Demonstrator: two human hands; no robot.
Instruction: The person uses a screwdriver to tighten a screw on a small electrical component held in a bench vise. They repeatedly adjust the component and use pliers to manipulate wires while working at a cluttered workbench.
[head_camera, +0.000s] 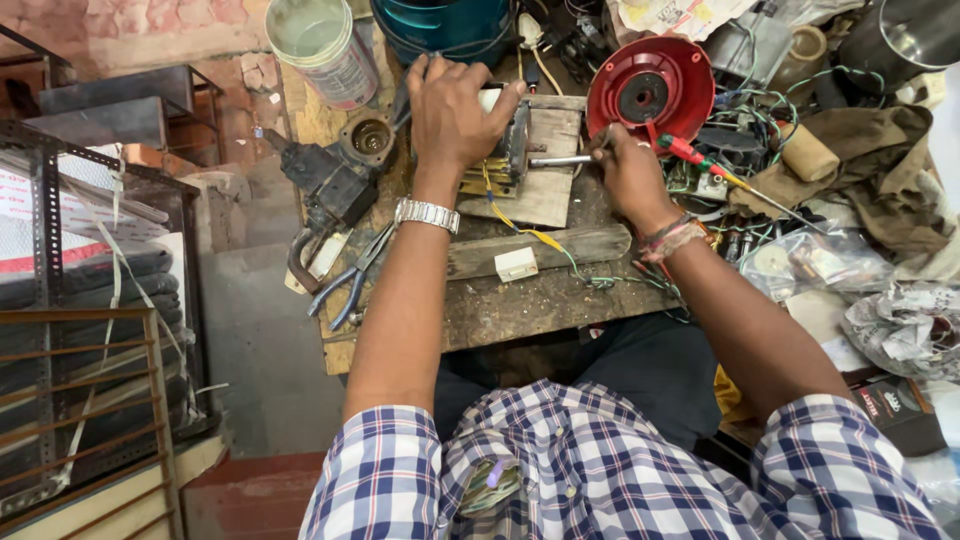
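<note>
Head view, workbench contents. Item one: a small electric motor (505, 140) with yellowish windings, sitting on a pale wooden block (548, 170) near the middle of the bench; my left hand (452, 110) is laid over its top, fingers curled down and closed around the housing (a metal watch (427, 213) sits on that wrist). Item two: a metal shaft (560, 160) sticking out of the motor's right end; my right hand (630, 175) is closed on its far end, fingers bunched together, a thread band on the wrist. Item three: a red dish-shaped plastic cover (650, 85) just behind the right hand. Item four: a red-handled screwdriver (700, 160) lying right of that hand, apart from it. Item five: yellow and green wires (545, 240) trailing from the motor across a wooden strip (600, 243), with a small white connector block (516, 264) beside them. Item six: blue-handled pliers (350, 280) at the bench's left edge, well clear of both hands. Item seven: a dark cast metal part (335, 180) left of the motor.
</note>
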